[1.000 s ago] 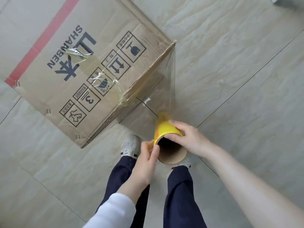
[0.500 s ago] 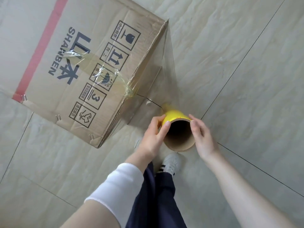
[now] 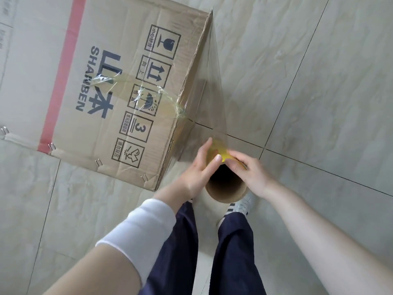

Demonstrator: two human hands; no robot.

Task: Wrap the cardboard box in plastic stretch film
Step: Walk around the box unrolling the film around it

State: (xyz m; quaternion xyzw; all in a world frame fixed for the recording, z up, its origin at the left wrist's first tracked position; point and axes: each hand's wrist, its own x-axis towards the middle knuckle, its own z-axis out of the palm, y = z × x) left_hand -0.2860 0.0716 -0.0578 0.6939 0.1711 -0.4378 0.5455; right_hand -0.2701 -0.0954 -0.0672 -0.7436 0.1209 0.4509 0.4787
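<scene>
A large cardboard box (image 3: 119, 86) with a red stripe and printed handling symbols stands on the tiled floor at upper left. Clear stretch film (image 3: 209, 96) runs taut from the box's right corner down to a roll. A scrunched end of film sticks to the box top. The film roll (image 3: 225, 186), a brown cardboard tube with a yellow inner label, is upright just right of the box's near corner. My left hand (image 3: 200, 169) grips its left side, thumb at the rim. My right hand (image 3: 248, 171) grips its right side with curled fingers.
Grey tiled floor (image 3: 319, 92) with dark grout lines stretches to the right and behind me. My legs in dark trousers (image 3: 231, 252) and white shoes stand directly below the roll, close to the box's near corner.
The view has swung round the box, so its near corner now sits closer to my feet. The film sheet has lengthened along the box side. Both hands closed tighter round the roll.
</scene>
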